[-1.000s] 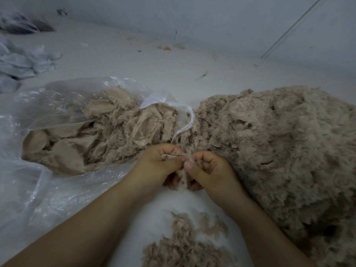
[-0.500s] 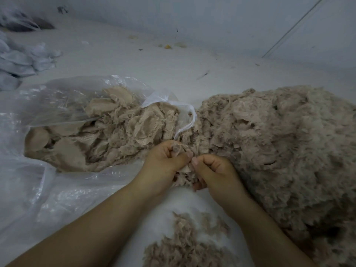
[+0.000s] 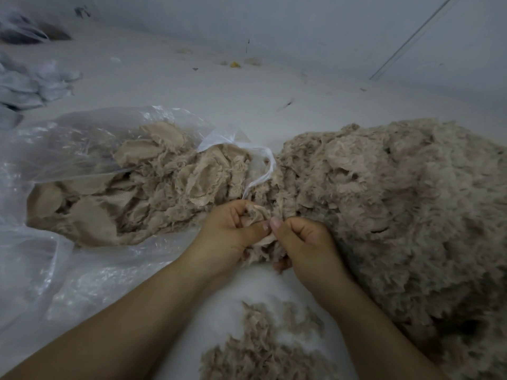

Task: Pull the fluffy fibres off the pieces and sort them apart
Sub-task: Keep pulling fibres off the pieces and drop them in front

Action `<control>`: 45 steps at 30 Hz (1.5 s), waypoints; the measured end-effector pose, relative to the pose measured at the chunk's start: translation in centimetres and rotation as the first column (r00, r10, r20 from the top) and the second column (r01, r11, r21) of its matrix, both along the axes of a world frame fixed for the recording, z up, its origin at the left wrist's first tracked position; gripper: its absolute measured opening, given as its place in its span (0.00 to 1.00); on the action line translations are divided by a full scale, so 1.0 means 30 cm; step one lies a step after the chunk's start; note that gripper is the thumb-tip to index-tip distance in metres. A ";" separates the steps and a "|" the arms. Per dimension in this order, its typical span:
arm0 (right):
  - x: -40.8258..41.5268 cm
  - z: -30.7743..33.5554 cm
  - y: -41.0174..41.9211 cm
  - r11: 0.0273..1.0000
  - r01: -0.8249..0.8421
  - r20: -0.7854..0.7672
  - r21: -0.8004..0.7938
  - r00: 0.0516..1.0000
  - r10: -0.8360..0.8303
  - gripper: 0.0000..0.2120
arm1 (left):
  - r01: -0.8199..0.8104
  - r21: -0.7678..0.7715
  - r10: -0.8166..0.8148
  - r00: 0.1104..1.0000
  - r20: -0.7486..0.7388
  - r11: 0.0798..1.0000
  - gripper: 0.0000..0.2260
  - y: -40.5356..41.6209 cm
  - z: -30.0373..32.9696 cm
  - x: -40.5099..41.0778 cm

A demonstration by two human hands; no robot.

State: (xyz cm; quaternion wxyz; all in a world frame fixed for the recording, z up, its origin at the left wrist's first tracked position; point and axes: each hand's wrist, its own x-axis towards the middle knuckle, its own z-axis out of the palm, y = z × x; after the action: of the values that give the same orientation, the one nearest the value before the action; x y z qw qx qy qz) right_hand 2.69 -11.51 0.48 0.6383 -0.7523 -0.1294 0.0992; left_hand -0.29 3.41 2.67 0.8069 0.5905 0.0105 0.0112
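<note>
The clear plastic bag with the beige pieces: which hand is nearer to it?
Left. The left hand is just beside the clear plastic bag, near its white handle. The right hand is further right, against the big fluffy pile.

We found bare room on the pale grey floor (image 3: pixel 247 86) beyond the piles. To our right a big heap of beige fluffy fibre pieces (image 3: pixel 397 215) blocked the way; to our left a crumpled clear plastic bag (image 3: pixel 82 138) of beige pieces lay across it.
</note>
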 end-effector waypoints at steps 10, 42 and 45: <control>-0.007 0.024 -0.004 0.981 -0.046 -0.038 0.187 0.998 0.053 0.07 | 0.120 0.114 -0.118 0.993 -0.026 0.986 0.12 0.017 -0.007 -0.001; -0.019 0.051 0.002 0.980 -0.057 -0.049 0.193 0.997 0.067 0.12 | -0.075 0.345 0.040 0.994 0.106 0.935 0.07 -0.005 -0.031 -0.024; -0.017 0.044 -0.002 0.983 -0.087 -0.057 0.163 0.994 0.097 0.18 | -0.105 0.387 0.022 0.977 0.211 0.916 0.05 -0.014 -0.025 -0.034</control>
State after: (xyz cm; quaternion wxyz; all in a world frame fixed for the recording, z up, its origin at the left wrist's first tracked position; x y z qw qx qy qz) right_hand 2.19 -11.58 1.80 0.6953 -0.6882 -0.1509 0.1423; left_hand -1.30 2.99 1.92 0.6669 0.7365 -0.0547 0.0993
